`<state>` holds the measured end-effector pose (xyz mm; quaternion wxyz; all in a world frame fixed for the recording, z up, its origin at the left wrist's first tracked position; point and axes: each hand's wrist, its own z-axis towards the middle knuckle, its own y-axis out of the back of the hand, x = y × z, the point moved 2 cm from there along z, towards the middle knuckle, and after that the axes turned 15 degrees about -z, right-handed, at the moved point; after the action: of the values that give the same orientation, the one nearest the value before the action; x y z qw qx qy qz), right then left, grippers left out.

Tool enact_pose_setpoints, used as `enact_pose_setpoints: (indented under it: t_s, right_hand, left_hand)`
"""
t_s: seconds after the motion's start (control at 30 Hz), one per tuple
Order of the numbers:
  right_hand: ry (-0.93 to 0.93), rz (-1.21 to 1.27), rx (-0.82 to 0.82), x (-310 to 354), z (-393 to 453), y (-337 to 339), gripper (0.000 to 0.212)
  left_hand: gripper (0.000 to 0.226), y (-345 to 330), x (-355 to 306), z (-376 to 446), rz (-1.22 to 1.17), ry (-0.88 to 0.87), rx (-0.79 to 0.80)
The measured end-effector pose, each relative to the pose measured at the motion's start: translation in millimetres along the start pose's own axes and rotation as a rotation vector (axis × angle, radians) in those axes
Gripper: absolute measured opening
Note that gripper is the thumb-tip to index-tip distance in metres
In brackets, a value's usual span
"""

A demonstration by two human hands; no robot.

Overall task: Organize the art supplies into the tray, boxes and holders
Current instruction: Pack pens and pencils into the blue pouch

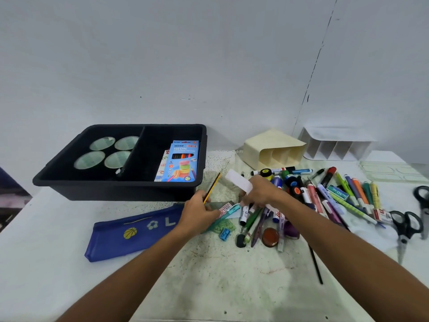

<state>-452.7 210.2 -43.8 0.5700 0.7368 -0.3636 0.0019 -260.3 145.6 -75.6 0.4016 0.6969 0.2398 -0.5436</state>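
A: What's in hand just now?

B: The left hand pinches a yellow-and-black pencil near its lower end, tip slanting up toward the tray. The right hand is curled round a white strip, at the near edge of the pile of markers right of centre.

A: Best way to finish the step?

B: I'd say carry the pencil by a firmer grip nearer its middle, so it doesn't swing, and drop it lengthwise into a slot of the cream holder, or the pouch lying lower left. Lift the strip straight up, or it may drag pens along.

A: And the tray?

B: Left of centre, black, divided: four round lids on the left side, pencil boxes on the right. Most supplies still lie loose.

A: The surroundings?

B: A pale, stained desk, scissors at the right edge, a white divider behind, and a bare grey wall.
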Motion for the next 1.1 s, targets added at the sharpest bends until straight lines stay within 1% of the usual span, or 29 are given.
enact_pose_setpoints:
  t_s: [0.07,0.1,0.13,0.2,0.27,0.33,0.43,0.5,0.6,0.63,0.73,0.83,0.9,0.97,1.03,1.1]
  right_hand:
    - [-0.051,0.187,-0.012,-5.4,-0.4,1.7,0.013]
    - [-0.089,0.301,-0.019,-8.7,-0.7,2.6,0.016]
    - [-0.122,0.409,-0.018,-11.3,-2.1,3.8,0.019]
    - [-0.158,0.576,0.007,-13.9,-6.0,6.4,0.016]
    - [-0.167,0.672,0.022,-15.5,-11.8,8.8,0.01]
    - [-0.163,0.723,0.023,-16.7,-17.5,9.8,0.01]
    - [-0.169,0.811,0.02,-18.2,-22.9,8.3,0.011]
    - [-0.187,0.882,0.014,-20.6,-24.8,6.8,0.011]
    - [-0.203,0.985,0.009,-26.3,-25.4,5.1,0.016]
    - [-0.207,1.005,0.011,-28.1,-26.3,4.9,0.017]
    - [-0.216,1.014,0.014,-29.5,-30.4,4.2,0.017]
    - [-0.218,1.006,0.022,-28.5,-33.2,2.1,0.017]
    - [-0.21,1.007,0.029,-28.5,-34.4,1.4,0.017]
    - [-0.206,1.017,0.031,-29.1,-35.3,2.1,0.017]
    - [-0.193,1.015,0.031,-27.8,-36.2,3.7,0.015]
    - [-0.172,0.939,0.008,-23.4,-36.3,5.2,0.014]
  left_hand:
    - [0.035,-6.4,0.5,-3.5,0.08,-0.054,0.055]
    - [0.04,-9.7,1.6,-5.2,0.127,-0.074,0.081]
    - [0.043,-12.1,2.3,-6.4,0.176,-0.094,0.095]
    - [0.045,-14.3,1.6,-7.4,0.28,-0.152,0.093]
    - [0.039,-16.4,-1.3,-7.3,0.405,-0.229,0.09]
    - [0.033,-19.7,-4.9,-8.7,0.523,-0.3,0.089]
    - [0.039,-24.0,-5.2,-9.1,0.595,-0.315,0.093]
    - [0.038,-25.4,-5.6,-8.2,0.595,-0.283,0.088]
    - [0.021,-24.7,-5.9,-5.8,0.567,-0.253,0.053]
    - [0.019,-23.9,-5.5,-5.7,0.556,-0.245,0.045]
    - [0.026,-23.7,-3.4,-6.9,0.566,-0.265,0.06]
    - [0.018,-28.1,-2.3,-7.6,0.651,-0.3,0.074]
    - [0.018,-28.8,-1.9,-7.9,0.65,-0.292,0.059]
    - [0.018,-24.7,-3.1,-9.1,0.591,-0.287,0.017]
    - [0.014,-18.1,-4.2,-11.4,0.483,-0.266,-0.018]
    - [0.008,-10.7,-3.4,-15.6,0.241,-0.184,0.014]
